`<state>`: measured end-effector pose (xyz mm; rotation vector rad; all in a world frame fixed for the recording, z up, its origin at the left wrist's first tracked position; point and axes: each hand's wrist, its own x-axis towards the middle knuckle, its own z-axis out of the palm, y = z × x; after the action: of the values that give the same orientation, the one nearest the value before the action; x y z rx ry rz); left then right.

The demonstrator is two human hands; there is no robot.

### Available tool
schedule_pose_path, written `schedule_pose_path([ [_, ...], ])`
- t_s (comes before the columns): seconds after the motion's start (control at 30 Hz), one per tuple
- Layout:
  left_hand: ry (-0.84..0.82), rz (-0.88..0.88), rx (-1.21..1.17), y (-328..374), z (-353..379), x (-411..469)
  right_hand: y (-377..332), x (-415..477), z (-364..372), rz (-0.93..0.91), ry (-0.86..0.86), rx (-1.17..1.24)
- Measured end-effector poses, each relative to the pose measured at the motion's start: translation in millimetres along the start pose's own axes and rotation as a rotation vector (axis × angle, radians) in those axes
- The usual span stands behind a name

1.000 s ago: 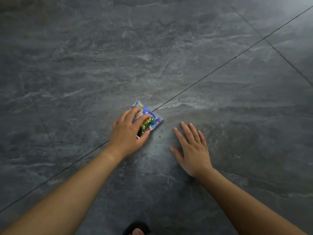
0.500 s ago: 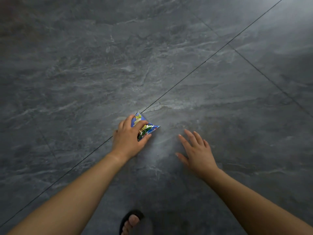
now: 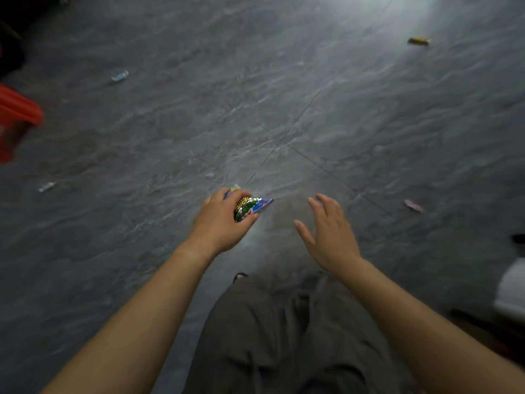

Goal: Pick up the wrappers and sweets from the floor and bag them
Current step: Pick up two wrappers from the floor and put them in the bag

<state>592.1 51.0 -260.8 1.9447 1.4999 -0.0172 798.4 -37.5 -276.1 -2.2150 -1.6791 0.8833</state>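
Dark grey stone-look floor [image 3: 159, 132] fills the head view, crossed by thin tile joints and smeared with blur. Near the middle, the person's left hand [image 3: 218, 226] has its fingers and thumb curled round a crumpled blue and green wrapper [image 3: 251, 207], whose free corner sticks out to the right of the fist; whether the packet is clear of the floor I cannot tell. Just beside it to the right, the right hand [image 3: 331, 240] hangs palm down with fingers spread and straight, holding nothing. More litter lies well apart from both hands: a yellow wrapper [image 3: 419, 40] far off at the upper right, a pale blue-white wrapper [image 3: 120, 76] at the upper left, a small whitish wrapper [image 3: 47, 187] at the left, and a pink sweet [image 3: 413, 206] to the right. A red object [image 3: 17, 118] is cut off by the left edge and something white [image 3: 511, 291] by the right; both are too blurred to name. Grey-brown trousers [image 3: 270, 336] fill the bottom, between the two forearms.
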Motion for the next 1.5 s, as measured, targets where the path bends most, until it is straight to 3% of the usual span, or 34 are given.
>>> schedule_pose_path([
  [0.13,0.033,0.175,-0.033,121.1,-63.7,-68.8,-19.9,-87.8,-114.2,0.006,0.055,0.019],
  [0.27,0.053,0.342,-0.018,198.3,-78.2,-103.8,-8.9,-158.3,-178.1,0.031,0.157,0.022],
  [0.67,-0.183,0.685,0.076,329.1,-17.4,-80.9,77.9,-238.8,-202.4,0.486,0.346,0.241],
  [1.0,-0.297,0.718,0.148,417.7,15.7,37.1,141.6,-147.6,-241.3,0.590,0.354,0.321],
  [1.2,-0.390,0.795,0.325,471.0,62.2,142.9,222.5,-68.5,-271.3,0.650,0.395,0.305],
  [1.37,-0.413,0.801,0.428,476.5,164.7,234.4,337.1,-3.5,-230.2,0.687,0.383,0.286],
  [1.5,-0.445,0.795,0.504,439.4,303.6,314.5,456.9,53.7,-135.0,0.701,0.402,0.283],
])
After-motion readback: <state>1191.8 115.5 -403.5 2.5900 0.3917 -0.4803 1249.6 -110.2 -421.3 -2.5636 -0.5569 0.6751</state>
